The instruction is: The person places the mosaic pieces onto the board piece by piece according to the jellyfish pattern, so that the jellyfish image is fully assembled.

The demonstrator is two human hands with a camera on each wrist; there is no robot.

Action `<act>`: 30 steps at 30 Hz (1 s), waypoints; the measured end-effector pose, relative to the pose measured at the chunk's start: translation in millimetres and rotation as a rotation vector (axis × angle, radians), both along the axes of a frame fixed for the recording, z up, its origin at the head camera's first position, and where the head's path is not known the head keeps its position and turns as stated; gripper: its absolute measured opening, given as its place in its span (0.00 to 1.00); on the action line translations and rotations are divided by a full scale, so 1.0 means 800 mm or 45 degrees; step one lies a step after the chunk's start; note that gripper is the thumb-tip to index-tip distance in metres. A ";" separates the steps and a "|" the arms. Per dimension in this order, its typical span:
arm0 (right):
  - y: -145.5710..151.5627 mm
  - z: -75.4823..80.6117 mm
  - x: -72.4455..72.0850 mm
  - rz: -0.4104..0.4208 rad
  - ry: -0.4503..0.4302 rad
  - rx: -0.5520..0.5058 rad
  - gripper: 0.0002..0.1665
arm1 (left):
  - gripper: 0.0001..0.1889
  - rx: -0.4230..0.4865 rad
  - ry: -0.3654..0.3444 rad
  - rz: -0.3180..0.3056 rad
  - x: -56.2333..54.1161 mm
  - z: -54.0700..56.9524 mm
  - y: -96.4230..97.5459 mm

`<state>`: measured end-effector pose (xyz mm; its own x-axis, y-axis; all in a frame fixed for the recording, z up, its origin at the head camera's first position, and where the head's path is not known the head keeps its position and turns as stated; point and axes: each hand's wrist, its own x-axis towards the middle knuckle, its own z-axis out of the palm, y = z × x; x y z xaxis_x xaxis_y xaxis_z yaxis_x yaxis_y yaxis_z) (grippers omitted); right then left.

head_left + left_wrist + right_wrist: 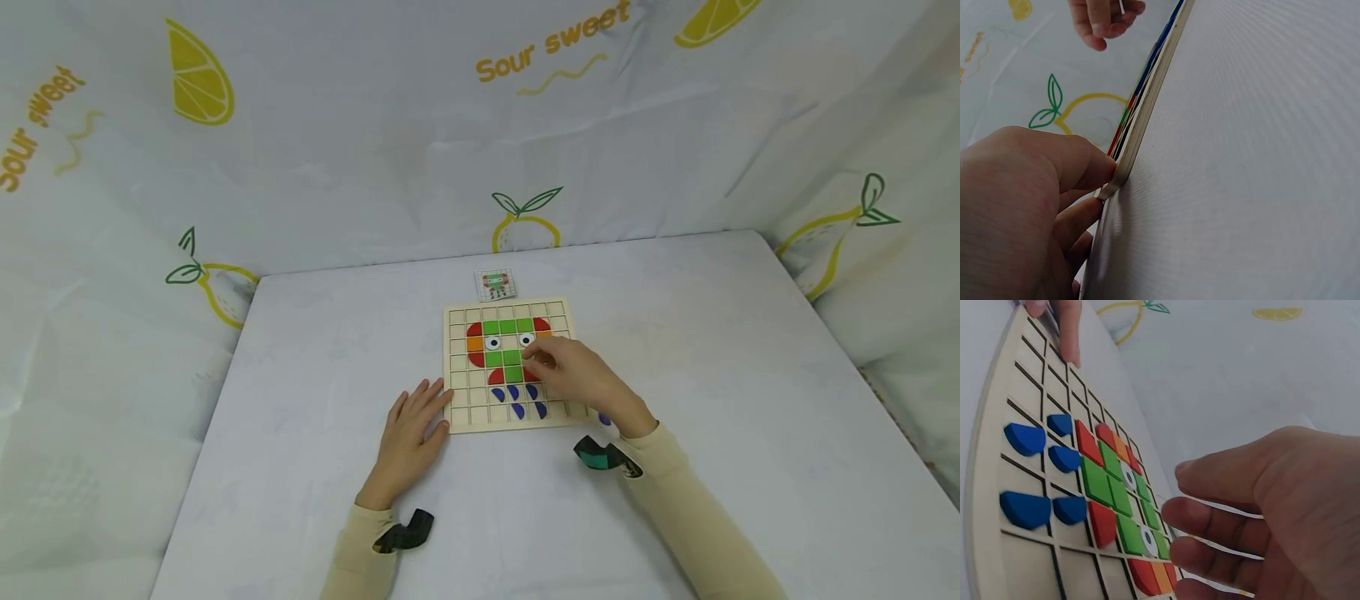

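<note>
A square wooden grid board [459,408] lies on the table, with green tiles [1096,480], red, orange and eye-marked pieces forming a face-like pattern. Several blue rounded pieces [1022,509] sit in the grid rows nearest the person. My left hand [408,437] rests at the board's near left corner; its thumb and a finger touch the edge, spread rather than wrapped around it. Over the board's right half hovers my right hand [573,375], fingers loosely bent and apart from the thumb, with nothing visible between them. It hides part of the pattern in the head view.
Behind the board lies a small picture card [496,285] showing a similar pattern. A single blue piece [604,419] lies beside the board's right edge, partly behind the right wrist. White cloth with lemon prints [420,167] rises behind and beside the table.
</note>
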<state>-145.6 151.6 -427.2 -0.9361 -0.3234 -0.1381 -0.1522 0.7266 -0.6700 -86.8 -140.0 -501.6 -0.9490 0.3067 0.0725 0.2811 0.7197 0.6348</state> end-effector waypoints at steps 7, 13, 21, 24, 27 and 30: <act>0.041 0.009 0.001 0.074 -0.203 0.079 0.09 | 0.25 -0.002 0.000 0.005 0.000 -0.001 0.000; 0.079 0.005 -0.004 0.057 -0.269 0.113 0.07 | 0.25 -0.001 -0.002 0.006 0.000 0.000 0.001; 0.126 0.001 -0.003 0.073 -0.431 0.132 0.15 | 0.25 0.006 0.011 0.008 0.000 0.001 0.001; 0.127 0.002 0.002 0.069 -0.537 0.189 0.25 | 0.25 0.006 0.007 0.006 0.000 0.000 0.001; 0.123 0.001 0.005 0.079 -0.544 0.250 0.30 | 0.25 0.009 -0.003 0.005 0.000 -0.001 0.001; 0.116 -0.002 0.005 0.085 -0.517 0.315 0.28 | 0.25 0.006 -0.006 0.007 0.000 -0.002 0.000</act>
<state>-141.7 244.6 -428.4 -0.7686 -0.2924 -0.5690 0.0341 0.8695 -0.4928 -86.5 -139.7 -502.9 -0.9511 0.3009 0.0699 0.2742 0.7181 0.6397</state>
